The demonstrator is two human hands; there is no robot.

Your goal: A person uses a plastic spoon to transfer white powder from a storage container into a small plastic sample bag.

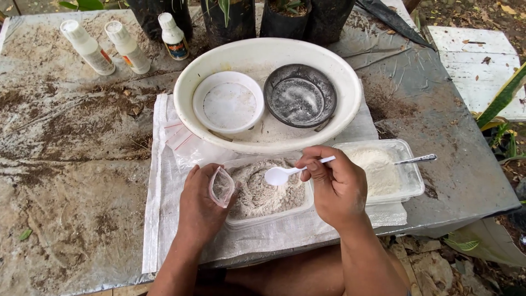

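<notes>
A small clear plastic zip bag [222,187] is pinched open in the closed left hand [201,205] at lower centre, beside a clear rectangular tub of grey powder [263,193]. A white plastic spoon [285,174] is gripped in the curled right hand [337,186] above that tub. Just right a second clear tub of white powder [383,170] is seen, and above, a large white round basin [263,93].

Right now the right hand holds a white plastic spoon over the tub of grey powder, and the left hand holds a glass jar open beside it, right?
Not quite. The head view shows the left hand holding a small clear plastic bag, not a glass jar. The right hand does hold the white plastic spoon over the tub of grey powder.
</notes>
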